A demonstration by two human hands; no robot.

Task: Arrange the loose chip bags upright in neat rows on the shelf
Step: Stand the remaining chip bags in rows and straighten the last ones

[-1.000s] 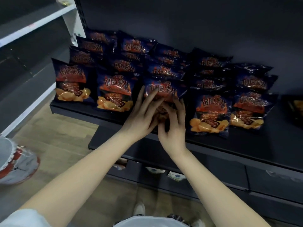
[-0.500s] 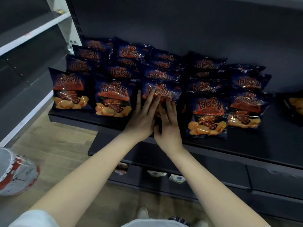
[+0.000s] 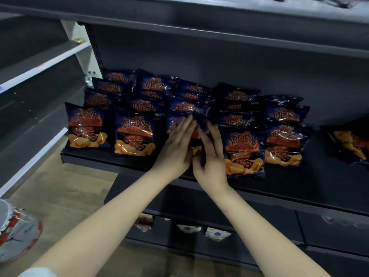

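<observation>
Dark blue chip bags with orange flames stand in several rows on the dark shelf (image 3: 299, 188). The front row holds a left bag (image 3: 85, 126), a second bag (image 3: 134, 134), a middle bag (image 3: 175, 121) and two bags to the right (image 3: 242, 152) (image 3: 283, 144). My left hand (image 3: 175, 148) and my right hand (image 3: 211, 156) lie side by side with straight fingers pressed flat on the front of the middle bag, hiding most of it. One loose bag (image 3: 349, 146) lies flat at the far right of the shelf.
The shelf above (image 3: 219, 27) overhangs the bags. A grey-and-white shelving unit (image 3: 40, 64) stands to the left. A large silver and red bag (image 3: 18, 232) sits on the wooden floor at the lower left. Small packets (image 3: 216, 233) lie on the shelf below.
My right hand's fingers, curled over the middle bag's top a second ago, now lie flat on its front. Both hands have drawn closer together. The view has tilted upward.
</observation>
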